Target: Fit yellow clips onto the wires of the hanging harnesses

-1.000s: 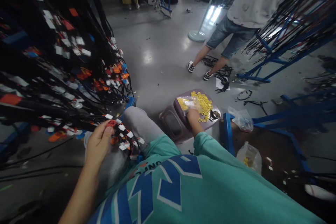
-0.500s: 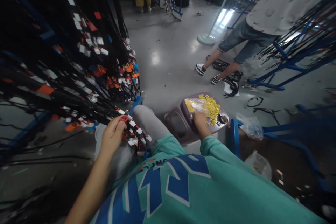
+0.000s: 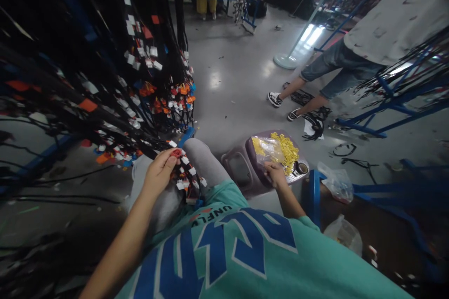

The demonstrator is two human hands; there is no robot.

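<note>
My left hand (image 3: 160, 171) pinches a red connector (image 3: 176, 153) at the end of a cable bundle, above my left knee. White connectors (image 3: 185, 160) hang from the bundle just right of it. My right hand (image 3: 275, 173) is closed at the near edge of a purple stool (image 3: 259, 186), beside a clear plastic bag (image 3: 270, 149); whatever its fingers hold is too small to make out. Yellow small parts (image 3: 288, 152) lie heaped on the stool top, with a dark tape roll (image 3: 301, 168) at its right side.
Dense black cable bundles with white and orange connectors (image 3: 182, 89) hang at the left. A person in denim shorts (image 3: 329, 65) stands at the upper right. Blue racks (image 3: 315, 196) and plastic bags (image 3: 337, 182) are at the right. A fan stand (image 3: 286, 61) rises from the floor.
My right hand has drawn back from the yellow parts and bag toward the stool's near edge. My left hand still pinches the red connector. The whole view has shifted slightly.
</note>
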